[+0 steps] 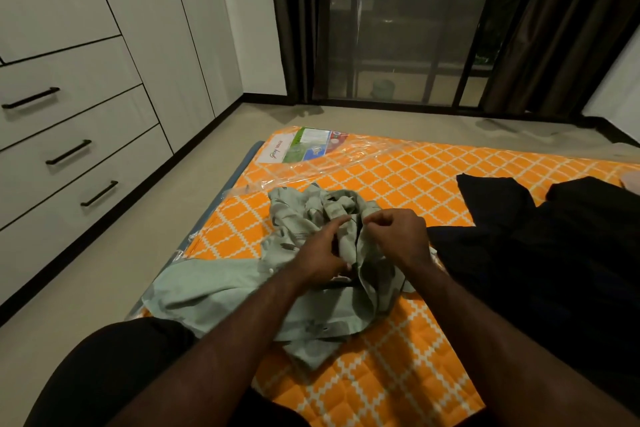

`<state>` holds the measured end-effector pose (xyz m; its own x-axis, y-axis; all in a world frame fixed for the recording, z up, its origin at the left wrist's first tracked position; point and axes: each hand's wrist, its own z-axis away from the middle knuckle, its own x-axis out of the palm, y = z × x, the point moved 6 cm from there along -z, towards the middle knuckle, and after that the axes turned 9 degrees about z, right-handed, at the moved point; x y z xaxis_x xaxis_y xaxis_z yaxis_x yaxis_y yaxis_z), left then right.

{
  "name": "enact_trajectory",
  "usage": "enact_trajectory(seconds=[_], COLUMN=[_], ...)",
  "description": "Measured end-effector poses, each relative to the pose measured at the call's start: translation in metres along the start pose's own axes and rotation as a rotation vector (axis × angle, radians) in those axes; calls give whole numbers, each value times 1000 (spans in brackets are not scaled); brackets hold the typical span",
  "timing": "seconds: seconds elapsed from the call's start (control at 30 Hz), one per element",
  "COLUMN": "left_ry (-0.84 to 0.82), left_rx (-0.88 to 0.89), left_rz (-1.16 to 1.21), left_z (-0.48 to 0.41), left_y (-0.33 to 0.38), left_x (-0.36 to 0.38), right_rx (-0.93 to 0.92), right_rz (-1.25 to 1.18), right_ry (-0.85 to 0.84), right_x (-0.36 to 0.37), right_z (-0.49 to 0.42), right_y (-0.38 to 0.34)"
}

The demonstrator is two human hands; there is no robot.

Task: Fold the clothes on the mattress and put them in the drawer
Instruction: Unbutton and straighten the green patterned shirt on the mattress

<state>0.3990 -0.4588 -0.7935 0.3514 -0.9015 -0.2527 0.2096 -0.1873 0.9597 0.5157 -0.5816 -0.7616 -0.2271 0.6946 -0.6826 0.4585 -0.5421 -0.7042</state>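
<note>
Lying crumpled on the orange mattress [415, 166], the green shirt [221, 288] is pinched near its middle by the left hand [322, 253] and the right hand [398, 236], and is best drawn apart and laid flat before any fold is made.

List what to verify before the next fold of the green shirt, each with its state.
1. Hands holding the green shirt: ok; left hand and right hand grip it near its middle.
2. Shirt laid flat: not ok; it is bunched and creased.
3. Bare mattress to spread it on: ok; free space beyond the shirt.
4. Clear of the black garment: cannot tell; it lies close on the right, and the right forearm hides where they meet.
5. One of the drawers open: not ok; all three in view are shut.
</note>
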Motion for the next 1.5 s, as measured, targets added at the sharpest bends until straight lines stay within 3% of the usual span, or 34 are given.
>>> enact_trajectory(seconds=[0.1, 0.17, 0.33, 0.53, 0.63, 0.83, 1.03, 1.23, 1.37, 1.5], left_ry=[-110, -107, 17, 55, 63, 156, 122, 164, 312, 540], left_rx=[26, 78, 163, 251, 234, 230, 189, 261, 298, 399], left_rz=[326, 402, 340, 336, 290, 198, 179, -138, -396, -726], left_z=[2, 3, 3, 0, -2, -5, -3, -5, -4, 8], left_y=[8, 16, 18, 21, 17, 16, 16, 18, 17, 27], left_x=[6, 5, -4, -10, -12, -19, -15, -18, -23, -33], right_rx=[-103, -177, -156, 190, 279, 272, 234, 253, 215, 23], right_rz=[105, 193, 92, -373, -555, -573, -554, -389, -312, -62], right_ry=[-14, -26, -19, -146, -221, -232, -145, -42, -34, 9], right_x=[4, 11, 18, 22, 24, 24, 13, 13, 14, 7], right_z=[1, 3, 4, 3, 5, 9, 11, 11, 12, 12], right_y=[-7, -8, -6, 12, 10, 8, 5, 14, 13, -2])
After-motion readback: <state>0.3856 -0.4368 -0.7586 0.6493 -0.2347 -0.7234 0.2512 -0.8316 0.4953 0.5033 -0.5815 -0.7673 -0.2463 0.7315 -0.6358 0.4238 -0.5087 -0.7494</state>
